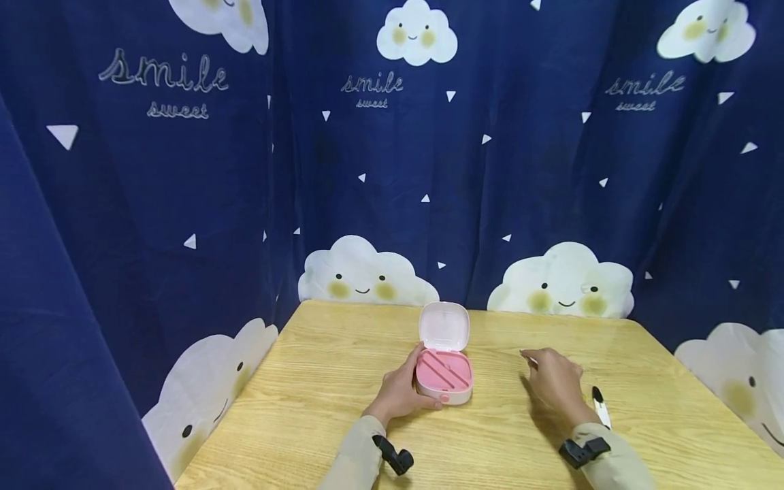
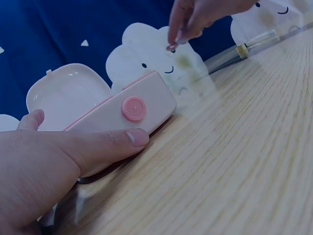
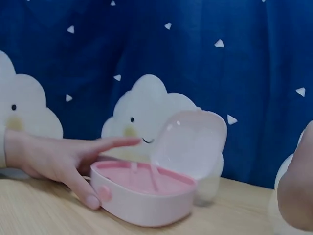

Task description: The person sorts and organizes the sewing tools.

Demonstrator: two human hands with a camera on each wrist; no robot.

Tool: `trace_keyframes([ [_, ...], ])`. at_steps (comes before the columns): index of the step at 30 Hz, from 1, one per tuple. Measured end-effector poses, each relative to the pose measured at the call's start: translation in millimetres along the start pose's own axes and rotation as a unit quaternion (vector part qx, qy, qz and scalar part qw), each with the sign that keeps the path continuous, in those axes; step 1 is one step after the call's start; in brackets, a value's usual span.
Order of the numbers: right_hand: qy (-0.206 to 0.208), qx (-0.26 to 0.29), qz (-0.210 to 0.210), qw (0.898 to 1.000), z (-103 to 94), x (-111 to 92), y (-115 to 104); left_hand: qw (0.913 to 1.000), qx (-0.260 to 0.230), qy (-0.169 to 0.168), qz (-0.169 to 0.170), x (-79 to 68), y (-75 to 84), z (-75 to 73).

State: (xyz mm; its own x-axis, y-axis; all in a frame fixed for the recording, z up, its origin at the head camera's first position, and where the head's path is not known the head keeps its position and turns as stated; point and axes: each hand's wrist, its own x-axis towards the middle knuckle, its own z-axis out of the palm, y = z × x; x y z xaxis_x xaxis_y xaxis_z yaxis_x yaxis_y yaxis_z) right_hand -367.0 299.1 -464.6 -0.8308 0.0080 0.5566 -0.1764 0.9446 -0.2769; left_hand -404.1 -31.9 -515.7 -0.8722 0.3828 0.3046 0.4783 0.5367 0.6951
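A pale pink box (image 1: 445, 378) stands on the table with its lid (image 1: 444, 327) raised. Inside is a deeper pink tray (image 3: 142, 178) with thin ridges across it. My left hand (image 1: 401, 388) grips the box from the left, thumb at the front near the round pink button (image 2: 133, 108) and fingers along the far side. Off to the right, my right hand (image 1: 554, 381) is raised above the table. Its thumb and fingertips pinch a small pinkish piece (image 2: 171, 47), too small to identify. The right wrist view shows only part of that hand (image 3: 297, 181), blurred.
Beside my right wrist lies a slim white thing with a black tip (image 1: 600, 407). The left wrist view shows a slender item with a gold band (image 2: 242, 51) on the wooden table (image 1: 294, 395). A dark blue curtain (image 1: 367, 150) with clouds hangs behind and at both sides.
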Motion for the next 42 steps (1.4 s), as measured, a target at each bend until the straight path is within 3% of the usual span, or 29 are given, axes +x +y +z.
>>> trace_keyframes([
  [13,0.005,0.026,-0.039,0.999,-1.8,9,-43,0.9998,0.005,0.01,0.016,1.3,-3.5,2.5],
  [24,-0.018,0.052,-0.089,0.995,15.2,13,-85,1.0,0.003,-0.003,0.003,0.2,0.8,-0.9],
  [42,-0.042,0.064,-0.142,0.987,52.5,7,-143,0.9994,0.028,0.016,0.014,1.5,-1.6,0.9],
])
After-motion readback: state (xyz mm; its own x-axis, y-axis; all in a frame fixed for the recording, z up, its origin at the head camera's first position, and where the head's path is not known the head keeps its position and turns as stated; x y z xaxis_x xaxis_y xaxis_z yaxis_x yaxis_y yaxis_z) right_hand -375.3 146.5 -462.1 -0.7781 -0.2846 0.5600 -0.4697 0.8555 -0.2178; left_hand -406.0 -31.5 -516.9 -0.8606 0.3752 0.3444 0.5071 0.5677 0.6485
